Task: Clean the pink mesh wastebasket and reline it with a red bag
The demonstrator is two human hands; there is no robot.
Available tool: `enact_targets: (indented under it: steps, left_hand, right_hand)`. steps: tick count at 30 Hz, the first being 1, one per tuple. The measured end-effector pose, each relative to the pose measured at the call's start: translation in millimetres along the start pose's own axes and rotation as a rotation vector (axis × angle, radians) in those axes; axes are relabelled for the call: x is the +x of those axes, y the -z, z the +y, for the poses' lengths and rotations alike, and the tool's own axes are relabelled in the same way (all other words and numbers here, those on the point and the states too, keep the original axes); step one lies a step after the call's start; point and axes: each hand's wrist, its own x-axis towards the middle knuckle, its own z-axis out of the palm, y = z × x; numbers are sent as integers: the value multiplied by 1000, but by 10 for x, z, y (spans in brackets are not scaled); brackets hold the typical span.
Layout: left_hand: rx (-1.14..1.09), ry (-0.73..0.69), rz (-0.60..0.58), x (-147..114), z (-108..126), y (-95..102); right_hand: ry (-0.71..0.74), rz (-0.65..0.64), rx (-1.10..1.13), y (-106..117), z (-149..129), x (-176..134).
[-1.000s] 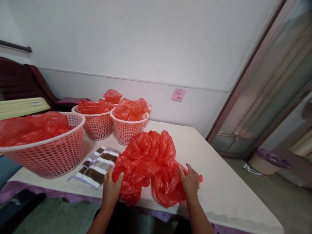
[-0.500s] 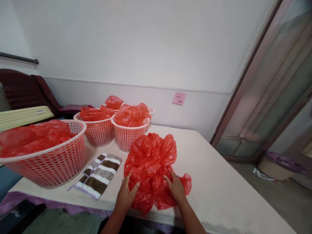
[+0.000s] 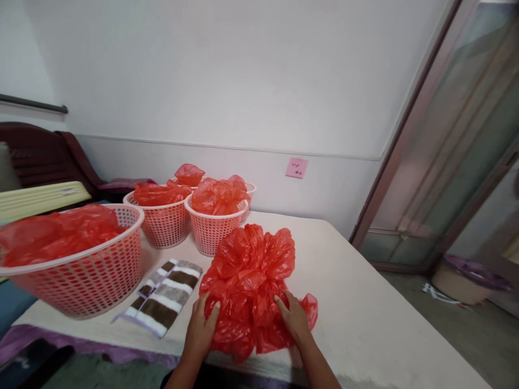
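A crumpled red plastic bag [image 3: 249, 275] lies bunched up near the front edge of the table. At its left side is my left hand [image 3: 201, 324], with thumb and fingers apart and plastic gathered between them. My right hand [image 3: 292, 319] grips the bag's right side in the same way; its fingertips sink partly into the folds. A loose end of the bag sticks out beyond my right hand. What lies inside or under the bag is hidden. Left of it, a folded striped towel [image 3: 172, 292] in brown, grey and white rests flat.
Pink perforated baskets [image 3: 211, 229] holding red plastic stand toward the wall, and a larger basket [image 3: 97, 270] is at the left. The pale-covered table [image 3: 365, 313] extends right. A pink note [image 3: 297, 168] is on the wall. A bin [image 3: 464, 281] stands on the floor.
My left hand has shifted slightly left, and the bag's left side has spread out with it. The right hand has hardly moved. The whole view sits slightly lower in the frame.
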Motion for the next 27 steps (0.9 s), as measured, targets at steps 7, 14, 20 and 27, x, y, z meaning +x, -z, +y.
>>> enact_targets:
  steps: [7,14,20,27]
  left_hand:
    - [-30,-15,160,-15,42,132]
    - [-44,-48,109,-124,160,228]
    - [-58,-84,108,-159,222,208]
    - [-58,-69,147,-194,171,203]
  right_hand:
    - [29,19,39,148,9,-31]
    - [54,8,95,187,-1,-70]
    - [52,2,113,147,-23,-87]
    - [15,95,106,248,-66,-100]
